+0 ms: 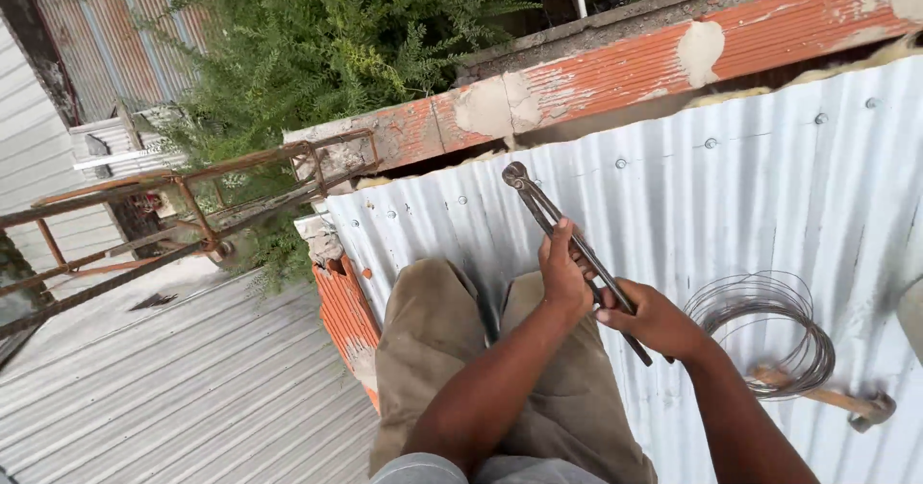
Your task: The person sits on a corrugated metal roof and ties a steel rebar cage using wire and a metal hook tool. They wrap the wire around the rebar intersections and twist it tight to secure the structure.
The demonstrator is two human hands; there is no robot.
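I sit on a white corrugated metal roof point(769, 186) with my legs in brown trousers stretched out. Both hands hold a pair of long-handled steel pincers point(538, 203), jaws pointing up and away from me. My left hand point(564, 274) grips the handles at mid-length. My right hand point(652, 319) grips them lower, near their ends. A coil of thin grey wire point(769, 330) lies on the roof just right of my right hand. A wooden-handled hammer point(835, 402) lies partly under the coil.
An orange brick wall point(596, 85) with plaster patches runs behind the roof. The roof edge drops at my left to a lower corrugated roof point(183, 388). A rusty metal frame point(192, 205) and green bushes point(327, 32) stand beyond.
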